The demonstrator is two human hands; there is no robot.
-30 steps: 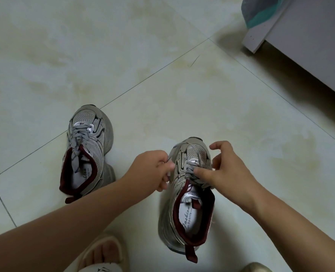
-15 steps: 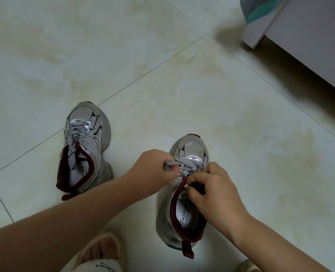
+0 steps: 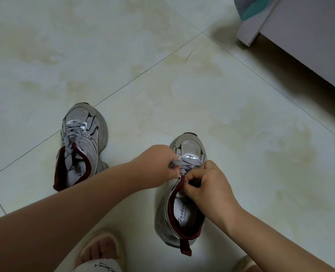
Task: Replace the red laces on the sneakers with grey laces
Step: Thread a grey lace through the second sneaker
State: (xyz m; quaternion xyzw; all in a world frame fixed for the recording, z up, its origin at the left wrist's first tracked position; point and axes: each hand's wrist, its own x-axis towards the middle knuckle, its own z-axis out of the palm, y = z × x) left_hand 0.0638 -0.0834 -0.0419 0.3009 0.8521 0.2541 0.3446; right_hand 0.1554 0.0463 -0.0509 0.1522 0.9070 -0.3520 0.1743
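Fingers: left hand (image 3: 158,165) pinches flat grey lace (image 3: 177,162); right hand (image 3: 207,185) curls, pinching at the eyelets.
Right silver mesh sneaker (image 3: 182,195): on pale floor tile (image 3: 241,134), toe pointing away, lengthwise upright in view.
Inside: white printed insole (image 3: 181,214).
Left silver sneaker (image 3: 82,142): well apart, grey-laced, toe away.

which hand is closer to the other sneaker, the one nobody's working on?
Left. The left hand is between the two shoes, apart from the idle sneaker; the right hand is beyond it, over the near sneaker.

Silver-grey sneakers (image 3: 184,193), maroon lining; grey laces (image 3: 184,163) dark-speckled; pale tiled floor (image 3: 182,75).
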